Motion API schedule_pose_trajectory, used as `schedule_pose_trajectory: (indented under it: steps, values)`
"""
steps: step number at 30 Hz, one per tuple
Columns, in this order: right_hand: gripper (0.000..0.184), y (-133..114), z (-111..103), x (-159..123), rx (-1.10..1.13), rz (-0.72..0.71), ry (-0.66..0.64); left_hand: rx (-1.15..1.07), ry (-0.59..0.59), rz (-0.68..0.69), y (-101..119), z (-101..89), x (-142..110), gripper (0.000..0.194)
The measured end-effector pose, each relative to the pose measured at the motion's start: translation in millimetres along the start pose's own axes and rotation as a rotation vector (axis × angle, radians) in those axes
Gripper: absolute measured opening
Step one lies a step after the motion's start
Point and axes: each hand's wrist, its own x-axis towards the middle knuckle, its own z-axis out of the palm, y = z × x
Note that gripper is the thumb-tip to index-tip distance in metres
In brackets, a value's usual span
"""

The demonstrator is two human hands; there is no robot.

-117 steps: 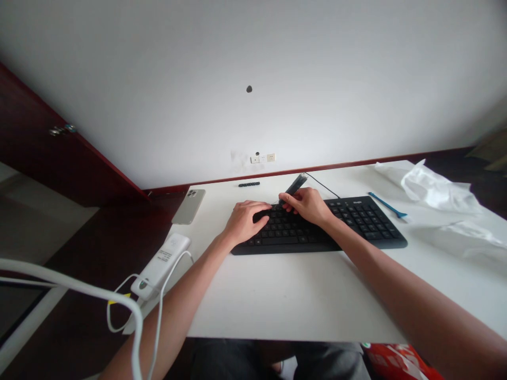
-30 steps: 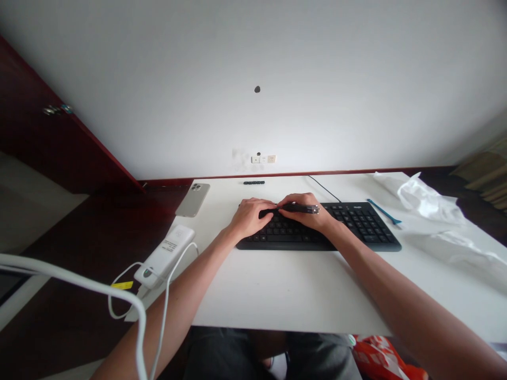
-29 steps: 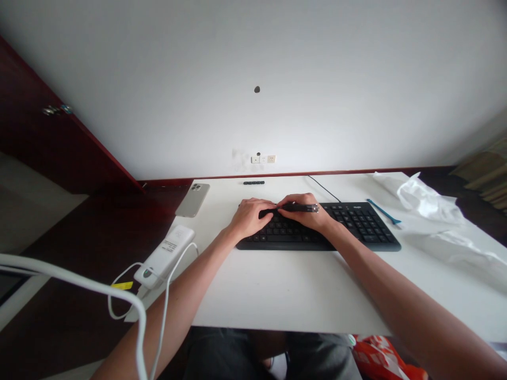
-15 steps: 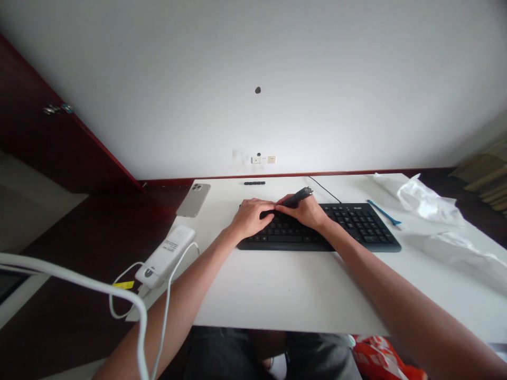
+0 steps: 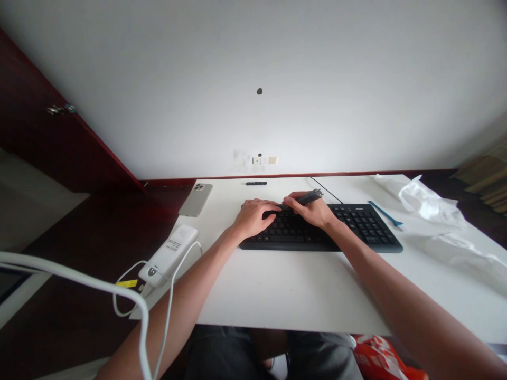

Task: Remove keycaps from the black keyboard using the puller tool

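A black keyboard (image 5: 356, 227) lies across the white table (image 5: 285, 290). My left hand (image 5: 252, 217) rests on its left end, fingers curled over the upper keys. My right hand (image 5: 311, 211) is closed round a thin dark tool (image 5: 310, 197) whose tip points at the keys beside my left fingers. The tool's free end sticks up to the right. The two hands almost touch over the keyboard's upper left rows.
A phone (image 5: 195, 199) lies face down at the table's far left corner. A white power bank (image 5: 169, 255) with white cables sits at the left edge. A small black strip (image 5: 256, 183) lies near the wall. A blue tool (image 5: 386, 213) and crumpled white plastic (image 5: 431, 206) lie at the right.
The tool in my right hand has swung from lying level along the keys to tilting up at its right end. Both hands stay on the keyboard's left part.
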Motion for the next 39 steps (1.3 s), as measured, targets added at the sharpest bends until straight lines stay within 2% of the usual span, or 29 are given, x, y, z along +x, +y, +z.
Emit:
schedule_pose_trajectory:
  steps: [4, 10, 15, 28, 35, 39]
  values:
    - [0.050, 3, 3, 1, 0.041, -0.004, -0.020, -0.002, -0.008, -0.004, 1, -1.0, 0, 0.026]
    - [0.042, 6, 5, 1, 0.035, -0.042, -0.013, -0.054, 0.004, -0.033, 3, -4.2, 0, 0.031]
    - [0.043, 6, 5, 1, 0.054, -0.037, -0.049, -0.057, 0.006, -0.024, 3, -4.1, 0, 0.030]
    - [0.051, 9, 12, 8, 0.133, 0.001, 0.001, -0.042, -0.005, -0.008, 1, -3.0, 0, 0.029]
    - [0.048, 10, 18, 21, 0.172, 0.070, 0.025, 0.004, 0.096, -0.048, 1, -2.4, -1, 0.019]
    - [0.046, 6, 19, 30, 0.160, 0.005, 0.006, -0.049, 0.100, -0.007, -2, -2.0, -1, 0.020]
